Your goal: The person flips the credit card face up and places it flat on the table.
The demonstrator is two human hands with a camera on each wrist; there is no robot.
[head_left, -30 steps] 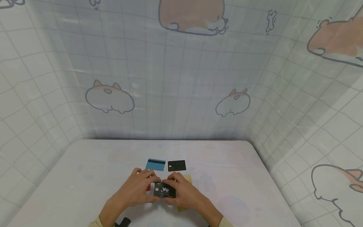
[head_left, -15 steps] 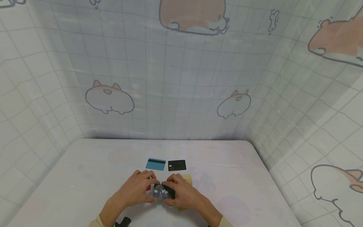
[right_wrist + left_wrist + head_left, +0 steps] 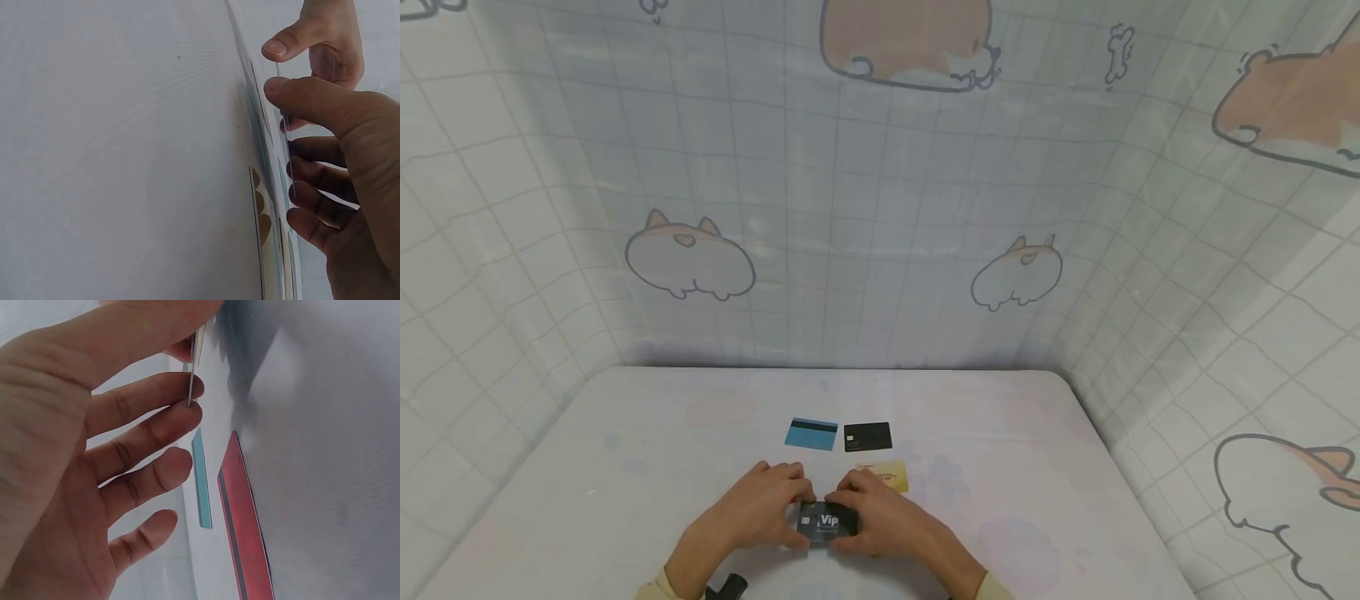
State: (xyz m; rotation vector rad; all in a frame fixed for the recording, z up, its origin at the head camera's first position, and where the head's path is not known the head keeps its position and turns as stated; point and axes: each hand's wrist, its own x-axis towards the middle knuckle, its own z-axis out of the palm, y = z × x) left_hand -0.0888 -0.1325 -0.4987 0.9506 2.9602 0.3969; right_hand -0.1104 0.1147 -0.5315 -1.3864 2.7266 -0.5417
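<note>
Both hands hold a black bank card (image 3: pixel 827 522) marked "Vip" just above the table, its face turned up toward the head camera. My left hand (image 3: pixel 758 510) pinches its left end between thumb and fingers. In the left wrist view the card (image 3: pixel 191 372) shows as a thin edge, with the lower fingers spread loose. My right hand (image 3: pixel 887 515) grips the right end, thumb at the near edge and fingers at the far edge. The right wrist view shows the card (image 3: pixel 289 140) edge-on too.
A blue card (image 3: pixel 811 435) and another black card (image 3: pixel 868 437) lie beyond the hands. Beside the right hand is a yellow card (image 3: pixel 891 475), partly covered. A red card (image 3: pixel 244 519) lies below the left hand, hidden in the head view. Patterned curtains surround the white table (image 3: pixel 1000 433).
Both hands have brought the Vip card a little toward the person and slightly left. More of the yellow card shows now, while the red card has gone out of sight in the head view.
</note>
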